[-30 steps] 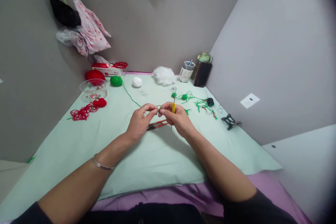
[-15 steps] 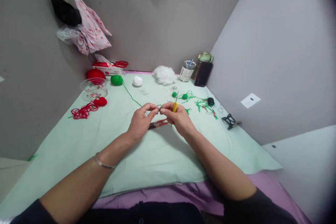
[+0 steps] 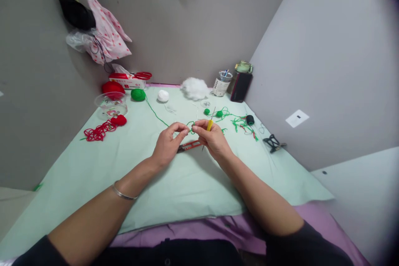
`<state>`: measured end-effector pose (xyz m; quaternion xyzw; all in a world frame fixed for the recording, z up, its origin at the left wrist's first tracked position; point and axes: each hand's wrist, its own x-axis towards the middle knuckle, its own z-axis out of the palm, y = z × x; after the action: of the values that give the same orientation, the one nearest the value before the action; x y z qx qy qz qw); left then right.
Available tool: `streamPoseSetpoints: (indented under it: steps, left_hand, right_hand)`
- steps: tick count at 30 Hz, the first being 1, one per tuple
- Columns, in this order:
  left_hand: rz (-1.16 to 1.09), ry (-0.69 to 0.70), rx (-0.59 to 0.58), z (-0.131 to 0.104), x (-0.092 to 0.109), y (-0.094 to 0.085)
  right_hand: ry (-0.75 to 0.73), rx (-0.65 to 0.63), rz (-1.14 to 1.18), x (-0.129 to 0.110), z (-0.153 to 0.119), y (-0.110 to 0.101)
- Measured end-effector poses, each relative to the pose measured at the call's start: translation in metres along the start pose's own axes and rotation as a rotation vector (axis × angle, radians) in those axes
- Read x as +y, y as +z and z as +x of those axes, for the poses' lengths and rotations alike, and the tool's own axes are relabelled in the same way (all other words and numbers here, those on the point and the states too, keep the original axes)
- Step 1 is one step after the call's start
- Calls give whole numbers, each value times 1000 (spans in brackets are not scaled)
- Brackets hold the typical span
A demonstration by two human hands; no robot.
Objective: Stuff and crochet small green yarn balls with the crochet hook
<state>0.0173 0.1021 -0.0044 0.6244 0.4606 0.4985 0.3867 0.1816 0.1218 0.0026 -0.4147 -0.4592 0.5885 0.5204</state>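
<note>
Head view: the left hand [image 3: 168, 143] has its thumb and index fingers together at the left side of a small loop of thin green yarn [image 3: 192, 122]; whether they are clamped on the strand cannot be told. The right hand [image 3: 213, 139] has its fingers clamped on the loop's right side and also carries a slim metal hook with a yellow handle [image 3: 210, 125], tilted, tip upward. The loop sits between the two hands, above the table [image 3: 174, 191]. From it a strand runs toward 10 o'clock to a round green yarn ball [image 3: 138, 94], resting on the pale green cloth [image 3: 140, 203]. Just below the hands, at 6 o'clock, lies a red-handled metal tool [image 3: 190, 146], partly hidden by the left hand. Other positions, taken from the loop: tangled red yarn [image 3: 98, 132] at 9 o'clock; small white yarn ball [image 3: 163, 96] at 11; fluffy white stuffing [image 3: 195, 88] at 12; labelled clear cup with pens [image 3: 222, 84] at 1; black thread spool [image 3: 249, 120] near 3.
</note>
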Motion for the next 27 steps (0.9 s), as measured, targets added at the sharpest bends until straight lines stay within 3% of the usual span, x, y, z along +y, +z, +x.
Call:
streamPoseSetpoints:
  steps: [13,27]
  left_hand:
    - [-124,-89,-72,3,-3,0]
    - [-81,-60,-97,-2,5,2]
  right_hand:
    - [-116,22,-98,0,-5,2]
    - [62,-83,61,1,-1,-1]
